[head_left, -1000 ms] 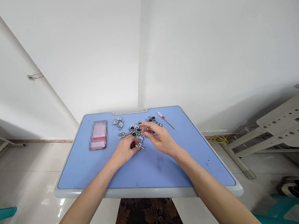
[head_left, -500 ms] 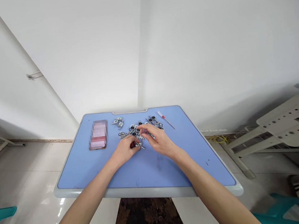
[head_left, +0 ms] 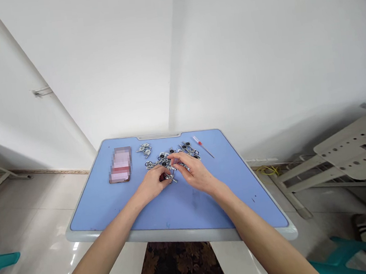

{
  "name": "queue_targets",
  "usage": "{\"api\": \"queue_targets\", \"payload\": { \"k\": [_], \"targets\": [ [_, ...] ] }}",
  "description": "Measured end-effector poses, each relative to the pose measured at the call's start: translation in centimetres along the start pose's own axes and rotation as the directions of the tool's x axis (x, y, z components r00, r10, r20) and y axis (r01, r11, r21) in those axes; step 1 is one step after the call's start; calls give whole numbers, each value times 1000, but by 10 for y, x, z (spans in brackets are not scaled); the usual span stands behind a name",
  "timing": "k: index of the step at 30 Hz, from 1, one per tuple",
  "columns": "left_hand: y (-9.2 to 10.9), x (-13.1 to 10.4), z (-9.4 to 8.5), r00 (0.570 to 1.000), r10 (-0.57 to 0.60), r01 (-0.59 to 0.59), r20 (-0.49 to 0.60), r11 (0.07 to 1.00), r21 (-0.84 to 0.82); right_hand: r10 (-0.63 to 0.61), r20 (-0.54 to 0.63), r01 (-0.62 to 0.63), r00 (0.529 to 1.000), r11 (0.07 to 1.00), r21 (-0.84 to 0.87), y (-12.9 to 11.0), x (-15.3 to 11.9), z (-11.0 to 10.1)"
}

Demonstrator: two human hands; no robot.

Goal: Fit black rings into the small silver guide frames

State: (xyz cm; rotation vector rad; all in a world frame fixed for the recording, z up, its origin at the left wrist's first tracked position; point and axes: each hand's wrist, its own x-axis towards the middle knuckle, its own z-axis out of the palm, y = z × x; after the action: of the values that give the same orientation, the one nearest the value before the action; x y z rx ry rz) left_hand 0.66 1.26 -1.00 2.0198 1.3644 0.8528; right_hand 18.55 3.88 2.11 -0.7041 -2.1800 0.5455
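Note:
My left hand point(head_left: 157, 182) is closed around a small silvery metal fitting point(head_left: 174, 180) with a pin that sticks out to the right, just above the table. Close beside it, my right hand point(head_left: 192, 171) has its thumb and index finger curled together over the same fitting; what lies between those fingertips is too small to make out. Behind both hands spreads a heap of similar metal fittings point(head_left: 163, 156), with pins and round heads, several with black centres. My right fingers partly cover the heap.
On the blue table point(head_left: 112, 212), a phone point(head_left: 119, 164) with a blurred screen lies at left. A smaller group of metal fittings point(head_left: 145, 149) sits at the back. A thin tool with a red collar point(head_left: 200, 143) lies back right. Turquoise stools point(head_left: 344, 255) stand nearby.
Hardly anything differs. Both hands stay at the same spot, with only a slight shift of the right fingers near the fitting.

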Motion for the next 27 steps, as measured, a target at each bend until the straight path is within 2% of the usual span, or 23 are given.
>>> {"api": "queue_targets", "payload": {
  "k": [16, 21, 27],
  "targets": [
    [1, 0, -1, 1000, 1, -1, -3, 1000, -11, 55, -37, -55, 998, 998, 8, 3, -1, 4],
    [2, 0, -1, 1000, -5, 5, 7, 1000, 13, 35, -28, -35, 999, 999, -11, 2, -4, 7],
    [2, -2, -3, 1000, 3, -4, 26, 999, 47, 58, -167, -55, 984, 998, 22, 5, -3, 9]
  ]
}}
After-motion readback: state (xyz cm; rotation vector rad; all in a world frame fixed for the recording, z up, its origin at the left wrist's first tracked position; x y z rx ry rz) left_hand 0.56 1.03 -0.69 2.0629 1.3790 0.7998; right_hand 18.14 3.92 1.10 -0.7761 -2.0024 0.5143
